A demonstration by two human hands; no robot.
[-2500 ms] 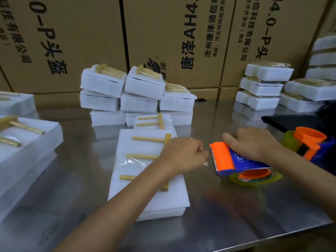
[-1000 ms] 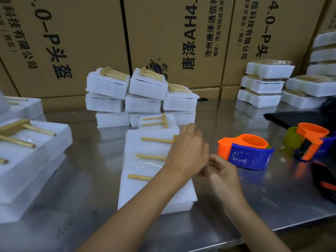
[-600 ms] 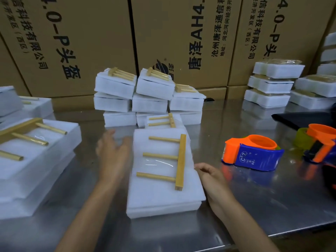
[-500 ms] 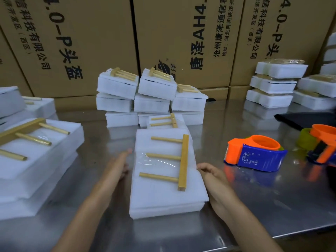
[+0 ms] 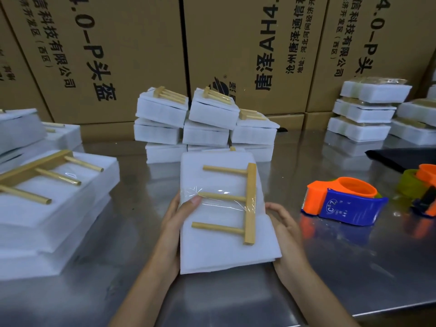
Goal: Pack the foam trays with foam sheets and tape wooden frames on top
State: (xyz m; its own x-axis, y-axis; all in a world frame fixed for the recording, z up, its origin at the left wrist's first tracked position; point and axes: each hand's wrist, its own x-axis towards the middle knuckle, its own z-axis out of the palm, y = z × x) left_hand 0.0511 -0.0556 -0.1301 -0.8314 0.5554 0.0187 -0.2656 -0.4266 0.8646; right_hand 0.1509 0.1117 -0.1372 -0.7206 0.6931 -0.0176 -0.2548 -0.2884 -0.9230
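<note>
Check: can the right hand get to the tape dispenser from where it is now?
Probably yes: bare table lies between the right hand and the tape dispenser, but it holds the foam pack and must let go first.

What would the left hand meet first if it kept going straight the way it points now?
Probably the stack of finished foam packs at the back, past the foam pack that the left hand holds; depth is unclear.

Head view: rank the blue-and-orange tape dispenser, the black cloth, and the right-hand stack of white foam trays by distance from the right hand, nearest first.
1. Blue-and-orange tape dispenser: just right of the right hand, on the steel table.
2. Black cloth: farther right, behind the dispenser.
3. Stack of white foam trays: far right, against the cardboard boxes.
</note>
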